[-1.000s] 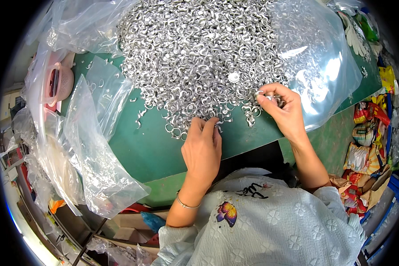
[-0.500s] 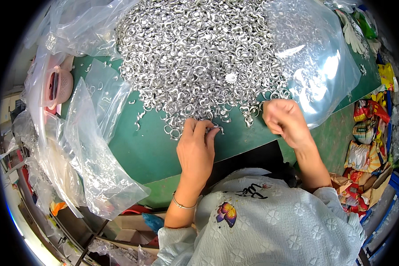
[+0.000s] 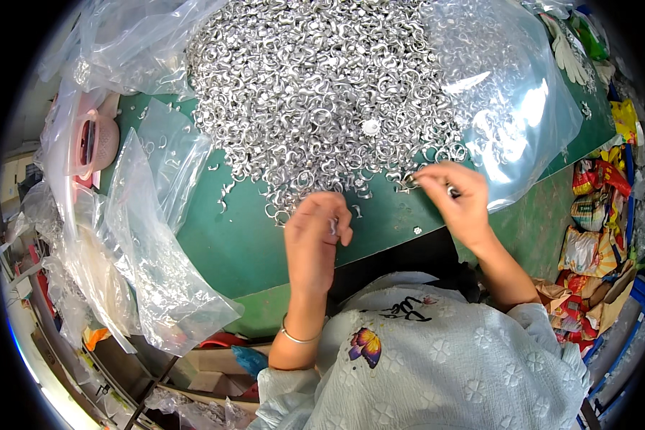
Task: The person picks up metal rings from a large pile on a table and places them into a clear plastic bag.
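Note:
A broad heap of small silver metal pieces, rings and curved hooks among them, covers the green table. At the heap's near edge my left hand is curled, with a small silver metal piece showing between its fingers. Farther right, my right hand touches the heap's edge, its thumb and forefinger pinched on a small metal piece. A dark, shiny bit shows among its other fingers, too small to name. One small flower-shaped silver piece lies near the table's front edge.
Clear plastic bags hang over the table's left side, near a pink basket. Another clear bag covers the heap's right part. White gloves lie at the far right; colourful packets stand beyond the table's right edge.
My left hand has lifted slightly from the heap's edge and curled inward. My right hand has reached left into a pinch. A flower-shaped piece now lies on the table near the front edge.

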The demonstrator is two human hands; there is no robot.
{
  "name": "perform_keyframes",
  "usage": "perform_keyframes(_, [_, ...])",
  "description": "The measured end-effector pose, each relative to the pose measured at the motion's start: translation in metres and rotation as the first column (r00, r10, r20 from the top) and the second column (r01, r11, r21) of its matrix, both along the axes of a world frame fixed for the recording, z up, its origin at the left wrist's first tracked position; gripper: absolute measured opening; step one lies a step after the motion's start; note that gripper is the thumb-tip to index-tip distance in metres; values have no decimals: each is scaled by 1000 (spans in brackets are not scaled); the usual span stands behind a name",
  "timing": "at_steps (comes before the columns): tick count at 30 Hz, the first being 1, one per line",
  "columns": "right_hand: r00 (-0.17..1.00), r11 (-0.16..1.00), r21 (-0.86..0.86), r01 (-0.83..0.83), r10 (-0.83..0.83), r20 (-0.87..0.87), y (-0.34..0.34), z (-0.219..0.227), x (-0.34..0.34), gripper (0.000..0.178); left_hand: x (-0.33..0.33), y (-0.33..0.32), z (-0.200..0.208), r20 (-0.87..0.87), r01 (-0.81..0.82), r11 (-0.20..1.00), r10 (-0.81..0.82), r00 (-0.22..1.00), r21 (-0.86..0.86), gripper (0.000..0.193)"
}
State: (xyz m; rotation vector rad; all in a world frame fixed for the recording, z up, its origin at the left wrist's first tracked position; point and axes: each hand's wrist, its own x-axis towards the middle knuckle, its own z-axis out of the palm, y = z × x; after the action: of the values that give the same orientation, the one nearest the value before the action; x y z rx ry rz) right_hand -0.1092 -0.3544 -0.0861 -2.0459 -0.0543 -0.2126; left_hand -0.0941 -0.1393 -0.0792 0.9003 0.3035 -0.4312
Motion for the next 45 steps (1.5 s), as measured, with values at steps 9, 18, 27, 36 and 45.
perform_keyframes(9, [895, 389, 888, 245, 261, -362, -24, 4, 6, 33, 6, -53, -8, 418, -257, 353, -525, 741, 900, 12])
perform_keyframes(18, [993, 898, -423, -117, 105, -53, -9, 2, -3, 13, 11, -54, -19, 404, -329, 241, -651, 643, 913, 11])
perform_keyframes(27, [981, 943, -330, 45, -103, -161, -24, 11, 2, 12, 11, -43, -2, 290, 11, 721, -293, 911, 693, 8])
perform_keyframes(36, [957, 997, -67, 39, -57, -284, -23, 10, 10, 8, 16, -17, -1, -103, 110, 926, -157, 982, -361, 15])
perform_keyframes(45, [887, 83, 966, 246, 383, -259, -33, 13, 8, 25, 3, -12, -7, -405, -80, 724, -288, 868, -686, 29])
